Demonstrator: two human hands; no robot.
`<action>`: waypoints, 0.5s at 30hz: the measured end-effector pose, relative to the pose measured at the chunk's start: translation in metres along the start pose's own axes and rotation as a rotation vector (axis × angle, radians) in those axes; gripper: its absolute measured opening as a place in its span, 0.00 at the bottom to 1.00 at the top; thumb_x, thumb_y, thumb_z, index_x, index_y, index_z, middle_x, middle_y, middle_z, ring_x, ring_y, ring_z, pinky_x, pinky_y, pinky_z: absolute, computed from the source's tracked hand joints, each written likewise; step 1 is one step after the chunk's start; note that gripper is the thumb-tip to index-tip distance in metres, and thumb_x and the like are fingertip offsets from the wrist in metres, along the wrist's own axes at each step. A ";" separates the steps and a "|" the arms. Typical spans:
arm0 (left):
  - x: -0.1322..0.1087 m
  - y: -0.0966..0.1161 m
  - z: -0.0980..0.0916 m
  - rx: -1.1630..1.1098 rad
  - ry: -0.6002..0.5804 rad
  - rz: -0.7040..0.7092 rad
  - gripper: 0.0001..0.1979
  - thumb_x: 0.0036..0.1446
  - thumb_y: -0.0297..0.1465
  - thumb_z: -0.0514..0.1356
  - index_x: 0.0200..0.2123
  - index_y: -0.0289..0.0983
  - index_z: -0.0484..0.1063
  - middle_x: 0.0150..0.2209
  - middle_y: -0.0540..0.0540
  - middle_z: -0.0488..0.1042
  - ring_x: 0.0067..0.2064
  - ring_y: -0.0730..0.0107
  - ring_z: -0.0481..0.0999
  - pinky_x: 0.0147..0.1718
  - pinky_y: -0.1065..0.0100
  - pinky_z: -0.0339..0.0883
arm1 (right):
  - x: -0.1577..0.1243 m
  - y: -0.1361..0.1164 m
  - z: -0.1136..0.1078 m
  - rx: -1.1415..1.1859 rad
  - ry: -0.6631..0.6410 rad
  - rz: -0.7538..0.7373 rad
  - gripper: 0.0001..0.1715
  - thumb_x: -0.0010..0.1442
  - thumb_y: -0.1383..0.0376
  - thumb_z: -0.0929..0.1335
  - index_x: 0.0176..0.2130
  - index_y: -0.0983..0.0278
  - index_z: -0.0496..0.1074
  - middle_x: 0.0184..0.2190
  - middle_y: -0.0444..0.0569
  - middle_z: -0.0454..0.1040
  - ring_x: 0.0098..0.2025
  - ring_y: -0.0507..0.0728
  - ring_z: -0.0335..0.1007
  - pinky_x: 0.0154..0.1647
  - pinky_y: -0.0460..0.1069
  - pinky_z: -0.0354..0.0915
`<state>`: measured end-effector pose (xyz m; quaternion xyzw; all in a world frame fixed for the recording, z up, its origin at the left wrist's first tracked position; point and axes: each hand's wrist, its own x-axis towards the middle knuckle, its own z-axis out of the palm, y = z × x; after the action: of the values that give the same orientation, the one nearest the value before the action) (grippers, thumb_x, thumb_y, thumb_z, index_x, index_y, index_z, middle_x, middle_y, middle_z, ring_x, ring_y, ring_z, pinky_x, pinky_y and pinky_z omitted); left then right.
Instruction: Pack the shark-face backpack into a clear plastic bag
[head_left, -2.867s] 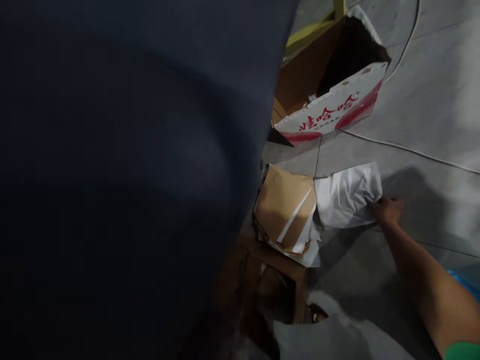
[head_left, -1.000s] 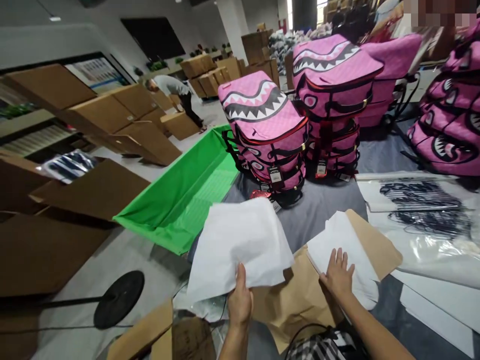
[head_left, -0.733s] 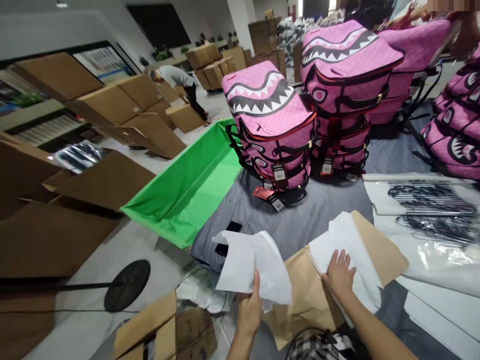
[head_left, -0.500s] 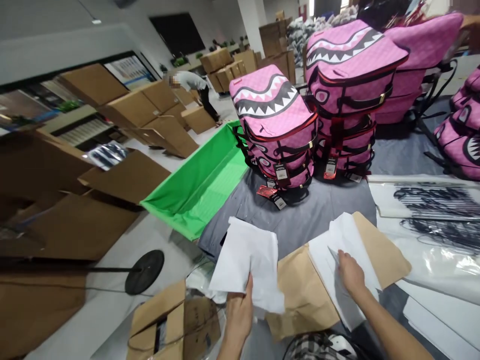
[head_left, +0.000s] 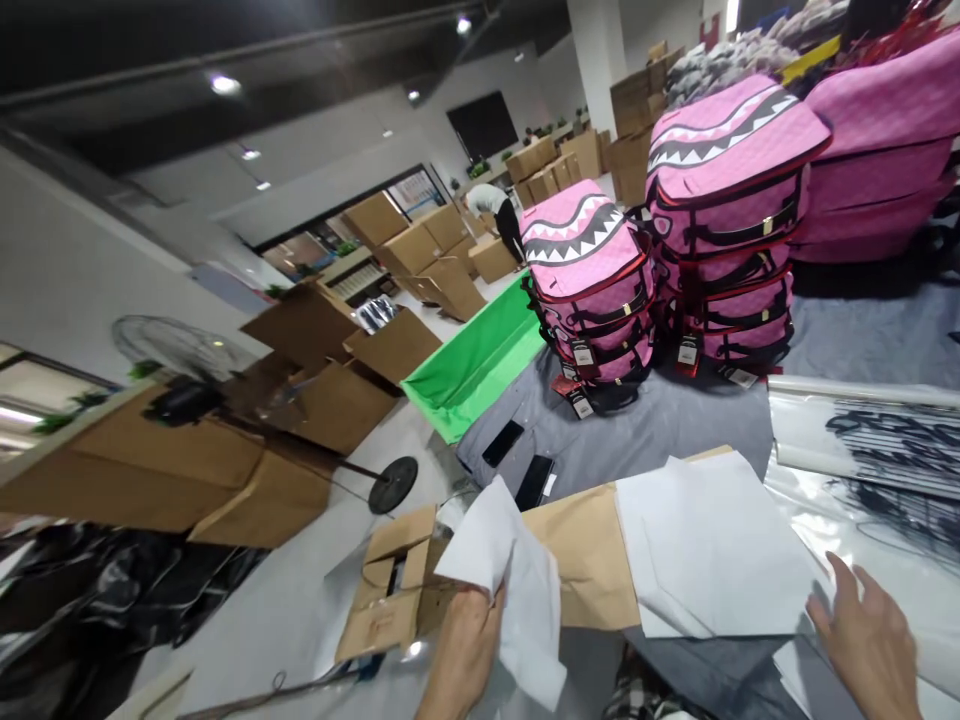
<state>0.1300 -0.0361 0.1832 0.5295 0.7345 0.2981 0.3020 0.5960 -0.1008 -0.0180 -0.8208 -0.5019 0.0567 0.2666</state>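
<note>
My left hand point(head_left: 459, 650) is closed on a white sheet of tissue paper point(head_left: 510, 580) and holds it over the table's near left edge. My right hand point(head_left: 870, 640) is open with its fingers spread, hovering at the lower right just beyond a flat white sheet point(head_left: 709, 545). That sheet lies on brown kraft paper point(head_left: 585, 565) on the grey table point(head_left: 660, 430). Stacks of pink shark-mouth backpacks point(head_left: 592, 290) stand further back on the table.
Two dark phones point(head_left: 521, 465) lie near the table's left edge. A green bin point(head_left: 472, 365) adjoins the table, an open carton point(head_left: 390, 590) sits below, and clear printed bags point(head_left: 870, 440) lie at right. Cartons, a standing fan point(head_left: 180, 350) and a bending person point(head_left: 495, 205) fill the left.
My right hand has come off the flat white sheet and pulled back to the lower right. My left hand keeps the tissue sheet, lower and more crumpled. The view swung left and up.
</note>
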 end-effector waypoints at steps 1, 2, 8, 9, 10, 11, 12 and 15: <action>-0.005 0.000 0.005 0.039 -0.019 -0.002 0.10 0.45 0.42 0.65 0.27 0.43 0.77 0.32 0.40 0.79 0.48 0.43 0.78 0.59 0.50 0.64 | -0.002 -0.008 0.004 -0.033 -0.018 -0.084 0.34 0.61 0.54 0.57 0.59 0.68 0.66 0.51 0.72 0.70 0.54 0.79 0.68 0.51 0.70 0.67; -0.007 -0.001 0.011 0.067 -0.039 -0.006 0.10 0.47 0.43 0.64 0.26 0.43 0.76 0.30 0.40 0.78 0.45 0.45 0.78 0.57 0.50 0.66 | -0.003 -0.023 0.012 -0.041 -0.084 -0.163 0.31 0.64 0.56 0.56 0.59 0.69 0.66 0.52 0.72 0.70 0.55 0.77 0.69 0.52 0.68 0.68; 0.010 -0.006 0.045 0.211 -0.163 0.040 0.12 0.53 0.39 0.56 0.31 0.40 0.76 0.35 0.39 0.80 0.42 0.52 0.78 0.48 0.57 0.70 | -0.012 -0.145 0.094 -0.097 -0.516 -0.258 0.15 0.56 0.71 0.68 0.45 0.64 0.72 0.42 0.56 0.75 0.46 0.66 0.73 0.35 0.51 0.70; 0.013 -0.008 0.049 0.208 -0.171 0.057 0.13 0.53 0.38 0.56 0.34 0.39 0.77 0.37 0.39 0.80 0.44 0.53 0.78 0.48 0.59 0.70 | -0.012 -0.155 0.105 -0.108 -0.517 -0.243 0.15 0.54 0.73 0.68 0.44 0.65 0.72 0.42 0.57 0.74 0.47 0.67 0.72 0.34 0.50 0.69; 0.016 -0.010 0.051 0.200 -0.181 0.069 0.14 0.54 0.38 0.56 0.37 0.38 0.77 0.39 0.40 0.80 0.45 0.55 0.78 0.49 0.60 0.70 | -0.012 -0.160 0.113 -0.111 -0.521 -0.226 0.15 0.53 0.74 0.68 0.42 0.66 0.71 0.41 0.58 0.74 0.47 0.68 0.71 0.34 0.50 0.68; 0.017 -0.012 0.054 0.192 -0.195 0.073 0.14 0.55 0.37 0.55 0.38 0.38 0.77 0.39 0.40 0.80 0.46 0.55 0.78 0.49 0.61 0.69 | -0.011 -0.161 0.119 -0.102 -0.526 -0.208 0.14 0.53 0.75 0.67 0.41 0.66 0.71 0.41 0.59 0.74 0.47 0.67 0.71 0.34 0.50 0.67; 0.019 -0.013 0.056 0.184 -0.211 0.072 0.14 0.55 0.37 0.55 0.39 0.38 0.77 0.39 0.41 0.80 0.46 0.56 0.78 0.50 0.61 0.69 | -0.009 -0.159 0.121 -0.082 -0.535 -0.191 0.12 0.54 0.76 0.66 0.40 0.66 0.70 0.40 0.59 0.74 0.46 0.67 0.71 0.34 0.50 0.66; 0.025 -0.010 0.070 0.147 -0.272 0.063 0.17 0.56 0.36 0.54 0.44 0.37 0.77 0.42 0.40 0.80 0.47 0.55 0.78 0.52 0.59 0.70 | -0.001 -0.137 0.112 0.046 -0.585 -0.140 0.06 0.58 0.72 0.63 0.35 0.62 0.67 0.34 0.53 0.74 0.39 0.62 0.73 0.35 0.49 0.65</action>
<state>0.1705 -0.0070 0.1278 0.6086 0.6896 0.1782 0.3497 0.4465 -0.0101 -0.0454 -0.7269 -0.6112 0.2837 0.1322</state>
